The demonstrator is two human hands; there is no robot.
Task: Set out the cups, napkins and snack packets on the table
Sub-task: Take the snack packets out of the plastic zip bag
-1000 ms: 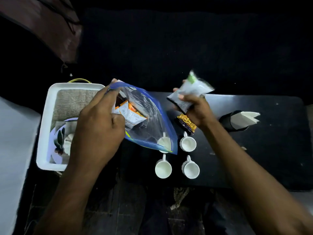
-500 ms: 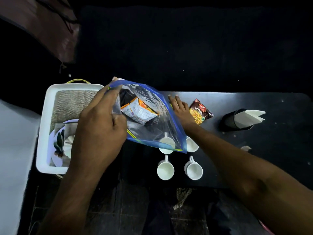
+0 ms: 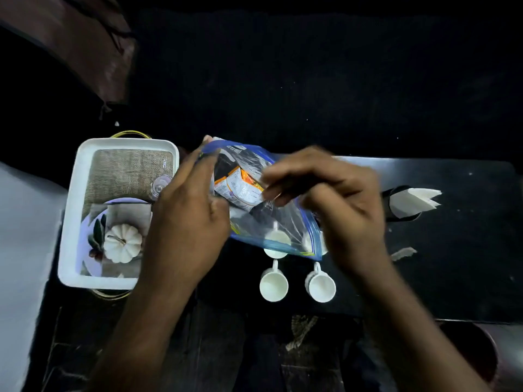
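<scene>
At the far left, note the white rectangular plastic tray (image 3: pixel 70 222), which sits beside the black table (image 3: pixel 467 264) and holds a small white decorative pumpkin (image 3: pixel 122 243) on a plate. It plays no part in the coming move.

Your left hand (image 3: pixel 186 222) grips the clear zip-top plastic bag with blue edging (image 3: pixel 271 222) at its upper left corner, fingers closed on the rim, and holds it above the table with the mouth facing up and to the right.

Inside the bag lies the white and orange snack packet (image 3: pixel 240 189). Its long axis runs from upper left to lower right, roughly along the bag's own length.

Your right hand (image 3: pixel 334 199) is at the mouth, just right of the packet. Its fingertips (image 3: pixel 271 193) are curled toward the packet's right end. The hand is blurred, so whether they have closed on the packet cannot be told.

The right hand is the nearer one for extraction. Draw the packet out along its long axis, toward the right.

Below the bag, four white ceramic handled cups (image 3: pixel 274 285) stand in a square on the table. Further right, folded white paper napkins (image 3: pixel 413 202) sit in a black holder.
</scene>
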